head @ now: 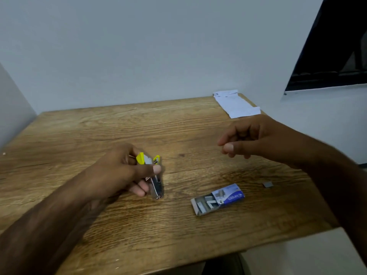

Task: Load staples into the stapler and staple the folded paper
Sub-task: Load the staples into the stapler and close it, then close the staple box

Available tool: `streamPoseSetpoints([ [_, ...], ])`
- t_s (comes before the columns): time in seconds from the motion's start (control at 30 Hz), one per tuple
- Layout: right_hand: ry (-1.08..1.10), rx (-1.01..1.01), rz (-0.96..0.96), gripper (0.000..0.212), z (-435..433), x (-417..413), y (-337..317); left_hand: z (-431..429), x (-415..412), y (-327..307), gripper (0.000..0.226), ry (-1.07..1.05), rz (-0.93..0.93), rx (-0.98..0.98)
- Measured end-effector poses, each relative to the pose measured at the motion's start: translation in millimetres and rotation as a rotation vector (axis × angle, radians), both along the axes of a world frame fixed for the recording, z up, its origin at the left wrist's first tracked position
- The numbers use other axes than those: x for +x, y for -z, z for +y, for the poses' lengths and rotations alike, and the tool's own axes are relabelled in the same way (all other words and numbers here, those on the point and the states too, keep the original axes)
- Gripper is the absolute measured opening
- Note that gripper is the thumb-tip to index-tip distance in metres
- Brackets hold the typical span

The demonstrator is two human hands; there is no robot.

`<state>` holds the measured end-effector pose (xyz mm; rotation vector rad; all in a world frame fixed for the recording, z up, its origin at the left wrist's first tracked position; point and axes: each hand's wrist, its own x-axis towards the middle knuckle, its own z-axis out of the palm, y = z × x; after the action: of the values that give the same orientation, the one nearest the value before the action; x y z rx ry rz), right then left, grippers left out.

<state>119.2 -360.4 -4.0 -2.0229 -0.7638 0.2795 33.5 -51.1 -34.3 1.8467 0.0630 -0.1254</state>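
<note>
My left hand (119, 171) grips a small yellow and metal stapler (155, 179) just above the middle of the wooden table (99, 132); its top looks swung open, the metal channel showing. My right hand (244, 139) hovers to the right with fingers loosely curled; nothing shows in it. A blue staple box (228, 196) lies slid open near the front right, several staple strips visible in its tray. A loose staple strip (268, 184) lies to the right of the box. The folded white paper (236, 105) rests at the table's far right corner.
Pale walls close in behind and to the left of the table. A dark window frame (333, 56) is at the upper right. The table's front edge runs along the bottom, its right edge just past the loose strip.
</note>
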Motion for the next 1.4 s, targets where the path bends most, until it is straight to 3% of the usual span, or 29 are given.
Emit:
streamPoseSetpoints([
  [0.27,-0.026,-0.195,-0.023,0.015,-30.2,-10.1,-0.2,11.2,-2.3,5.3,0.049,-0.071,0.080,-0.069],
  [0.4,-0.069,-0.344,-0.075,0.017,-43.6,-14.9,0.3,10.0,-7.9,4.6,0.049,-0.106,0.079,-0.124],
  [0.63,-0.105,-0.571,-0.149,0.052,-70.9,-24.1,8.8,6.2,-15.5,4.5,0.048,-0.123,0.012,-0.016],
  [0.8,-0.045,-0.518,-0.130,0.042,-74.1,-29.1,12.9,9.0,-20.1,10.1,0.044,-0.115,-0.051,0.064],
  [1.0,-0.028,-0.506,-0.237,0.027,-70.2,-38.5,11.7,9.4,-22.4,14.9,0.046,-0.168,-0.068,0.132],
  [1.17,-0.017,-0.360,-0.221,0.021,-55.5,-51.5,0.9,6.9,-26.0,12.0,0.050,-0.210,-0.080,0.215],
  [1.27,-0.040,-0.228,-0.213,0.022,-39.4,-60.0,-3.9,9.4,-38.9,9.7,0.044,-0.370,-0.419,0.614],
  [1.3,-0.050,-0.201,-0.225,0.023,-32.4,-62.3,-4.3,6.4,-46.6,6.3,0.039,-0.380,-0.557,0.658],
  [1.33,-0.063,-0.186,-0.232,0.024,-24.6,-64.4,-4.6,0.5,-54.8,3.8,0.034,-0.339,-0.619,0.611],
  [1.4,-0.111,-0.194,-0.231,0.022,-8.6,-67.9,-4.1,-17.2,-68.1,6.7,0.029,-0.168,-0.567,0.432],
])
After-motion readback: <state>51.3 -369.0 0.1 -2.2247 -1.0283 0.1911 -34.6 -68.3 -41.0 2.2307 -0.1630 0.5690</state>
